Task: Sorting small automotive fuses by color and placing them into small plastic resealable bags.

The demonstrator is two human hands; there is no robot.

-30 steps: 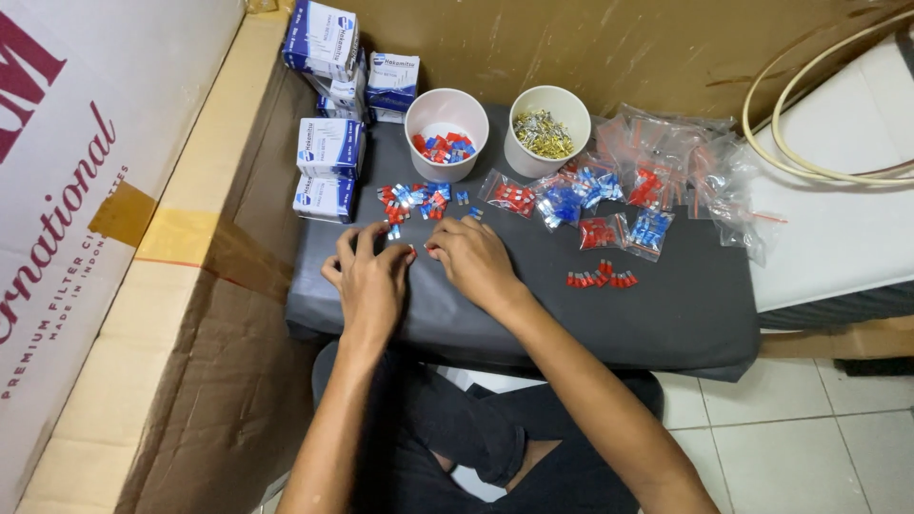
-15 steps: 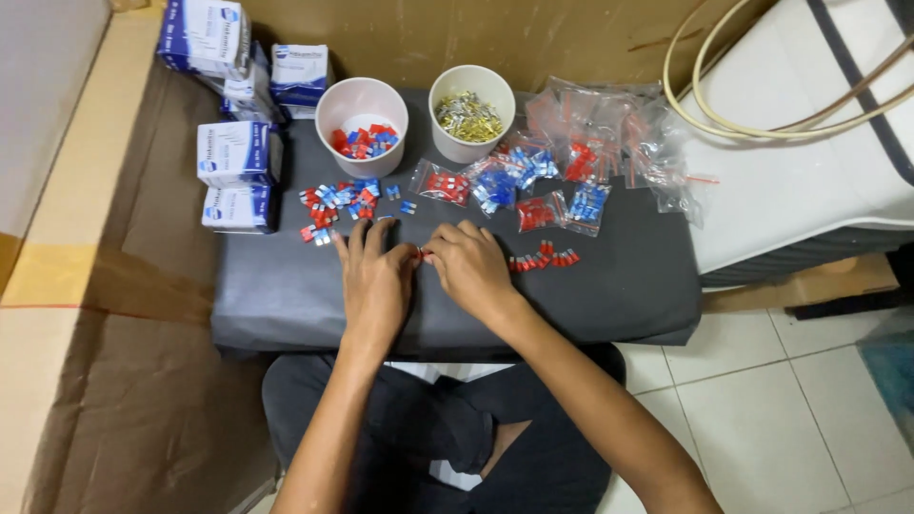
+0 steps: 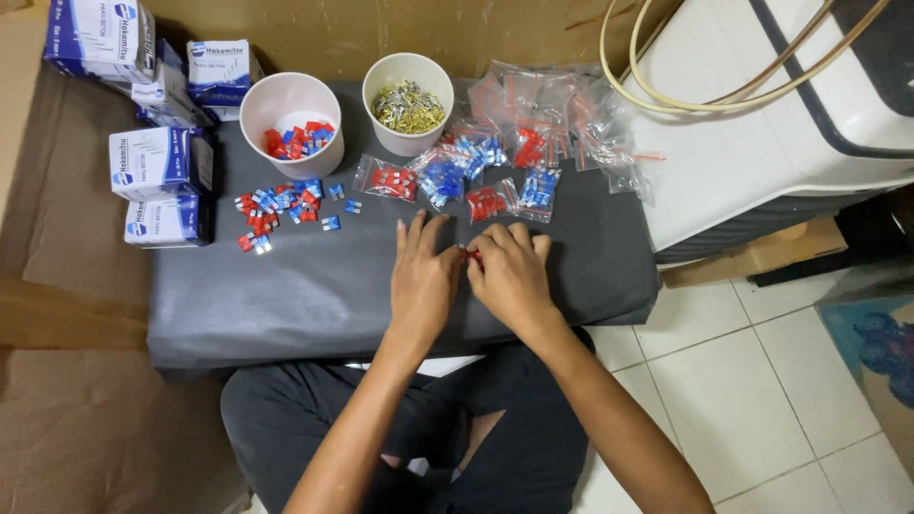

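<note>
Red piece (image 3: 473, 255) between two hands; two cups (image 3: 290, 109).

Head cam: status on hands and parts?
Left hand and right hand together, pinching small red pieces. Loose red and blue pile left, untouched. Filled bags just beyond fingertips.

Small red part (image 3: 473, 255) between fingertips mostly covered by right hand (image 3: 512, 276) and left hand (image 3: 424, 281); grip unclear, perhaps pinch. Red pieces likely hidden under right hand. Top-left box (image 3: 95, 36) cut by frame edge. Hose (image 3: 666, 100) runs out top edge. Cup (image 3: 409, 90) contents too small to tell.
</note>
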